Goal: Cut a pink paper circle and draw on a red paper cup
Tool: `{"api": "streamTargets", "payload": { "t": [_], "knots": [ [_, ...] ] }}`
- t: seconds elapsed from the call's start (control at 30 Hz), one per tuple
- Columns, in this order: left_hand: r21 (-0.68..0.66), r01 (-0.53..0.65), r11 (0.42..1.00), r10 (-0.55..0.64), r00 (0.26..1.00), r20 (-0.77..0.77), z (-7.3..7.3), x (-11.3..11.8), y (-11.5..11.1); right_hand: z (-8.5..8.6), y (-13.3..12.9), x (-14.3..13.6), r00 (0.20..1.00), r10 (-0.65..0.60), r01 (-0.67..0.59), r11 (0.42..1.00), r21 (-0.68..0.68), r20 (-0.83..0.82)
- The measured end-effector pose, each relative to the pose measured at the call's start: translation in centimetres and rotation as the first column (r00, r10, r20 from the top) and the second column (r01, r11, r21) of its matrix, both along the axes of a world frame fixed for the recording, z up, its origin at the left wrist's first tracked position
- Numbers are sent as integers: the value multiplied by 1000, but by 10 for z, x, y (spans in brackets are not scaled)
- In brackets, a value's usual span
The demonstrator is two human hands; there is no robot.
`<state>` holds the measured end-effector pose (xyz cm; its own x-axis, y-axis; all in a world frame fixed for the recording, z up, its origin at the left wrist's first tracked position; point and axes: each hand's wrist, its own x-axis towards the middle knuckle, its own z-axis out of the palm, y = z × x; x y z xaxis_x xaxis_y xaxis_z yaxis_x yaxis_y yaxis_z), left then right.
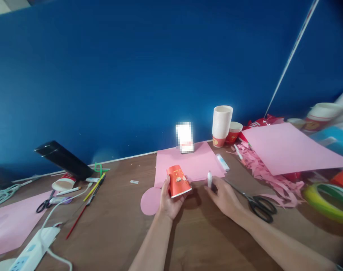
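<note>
My left hand (171, 203) is wrapped round a red paper cup (178, 180) with a printed design, tilted, its white rim towards me. In my right hand (223, 195) a slim white pen (209, 179) stands nearly upright between thumb and fingers; its kind is not fully clear. Beside my left hand lies a pink paper circle (149, 201). Beyond both hands is a pink paper sheet (171, 165). Black-handled scissors (260, 207) lie just right of my right hand, their blades partly behind it. A white glue stick (222, 162) rests by the sheet's right edge.
Stacked paper cups (222, 126) stand by the blue wall. To the right are pink paper shreds (261, 169), a large pink sheet (290, 146) and a green-yellow tape roll (326, 203). On the left are a power strip (36, 250), a black case (67, 160) and a paintbrush (78, 222).
</note>
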<state>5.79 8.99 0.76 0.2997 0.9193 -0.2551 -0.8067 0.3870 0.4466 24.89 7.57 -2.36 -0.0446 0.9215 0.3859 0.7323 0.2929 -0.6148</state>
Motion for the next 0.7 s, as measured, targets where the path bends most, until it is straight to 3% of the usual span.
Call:
{"api": "streamTargets", "payload": {
  "t": [0.7],
  "knots": [
    [-5, 7, 1000, -6, 998, 67, 0, 2, -3, -5, 2, -1, 992, 4, 2, 999, 51, -123]
  ]
}}
